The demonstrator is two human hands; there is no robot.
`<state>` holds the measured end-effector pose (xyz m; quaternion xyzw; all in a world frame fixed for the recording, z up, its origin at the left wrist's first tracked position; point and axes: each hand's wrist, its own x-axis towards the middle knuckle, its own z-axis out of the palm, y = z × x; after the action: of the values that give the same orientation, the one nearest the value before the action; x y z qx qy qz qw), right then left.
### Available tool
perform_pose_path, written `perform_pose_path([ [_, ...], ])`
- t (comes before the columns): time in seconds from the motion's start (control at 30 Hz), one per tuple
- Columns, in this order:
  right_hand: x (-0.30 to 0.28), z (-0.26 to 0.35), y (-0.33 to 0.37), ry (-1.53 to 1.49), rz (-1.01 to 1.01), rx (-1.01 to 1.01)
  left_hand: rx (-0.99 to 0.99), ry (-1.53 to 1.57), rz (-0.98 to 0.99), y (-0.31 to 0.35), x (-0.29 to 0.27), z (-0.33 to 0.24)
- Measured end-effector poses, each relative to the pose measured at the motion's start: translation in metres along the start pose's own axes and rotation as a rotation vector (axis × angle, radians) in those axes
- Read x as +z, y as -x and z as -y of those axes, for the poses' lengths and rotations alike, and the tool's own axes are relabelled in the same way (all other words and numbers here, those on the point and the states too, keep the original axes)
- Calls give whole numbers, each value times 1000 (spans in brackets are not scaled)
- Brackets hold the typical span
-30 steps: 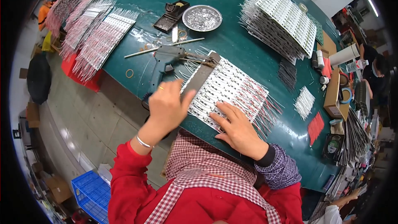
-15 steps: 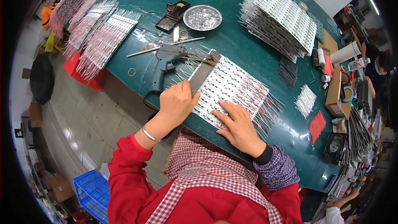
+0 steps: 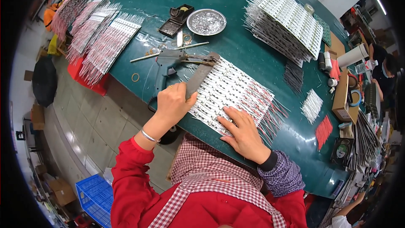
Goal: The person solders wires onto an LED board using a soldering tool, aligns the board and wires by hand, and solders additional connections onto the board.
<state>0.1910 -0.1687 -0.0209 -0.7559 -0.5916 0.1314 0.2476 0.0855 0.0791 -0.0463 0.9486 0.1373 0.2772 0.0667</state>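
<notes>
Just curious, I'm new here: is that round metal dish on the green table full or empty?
Not empty: the round metal dish holds a shallow layer of shiny silvery scraps covering its bottom, below the rim.

The left hand (image 3: 174, 101) covers the near end of the grey bar (image 3: 201, 75), so its grip is unclear. The right hand (image 3: 244, 133) hides part of the wired strip panel (image 3: 232, 90). The metal dish's (image 3: 206, 21) shiny contents are too small to identify.

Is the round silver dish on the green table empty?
No, the round silver dish on the green table is filled with small shiny metal bits.
</notes>
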Motion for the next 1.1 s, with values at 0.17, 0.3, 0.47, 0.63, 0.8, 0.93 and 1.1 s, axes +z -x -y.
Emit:
perform_pose_path([
  [0.17,-1,-1,-2,-8,19,13,3,-2,-9,-3,-1,12],
  [0.3,-3,0,-3,-12,31,8,6,-19,27,-4,-5,21],
  [0.47,-3,-1,-1,-18,52,13,-5,7,-42,-6,-15,22],
  [0.63,-9,-5,8,-157,-30,5,-248,-46,-271,-35,-30,87],
  [0.8,-32,4,10,-62,-25,21,-190,-159,105,-27,-21,167],
  [0.93,-43,4,12,-79,-59,64,-290,-61,230,-30,-23,173],
  [1.1,-48,2,7,-66,-76,48,-305,-104,198,-9,-34,175],
])
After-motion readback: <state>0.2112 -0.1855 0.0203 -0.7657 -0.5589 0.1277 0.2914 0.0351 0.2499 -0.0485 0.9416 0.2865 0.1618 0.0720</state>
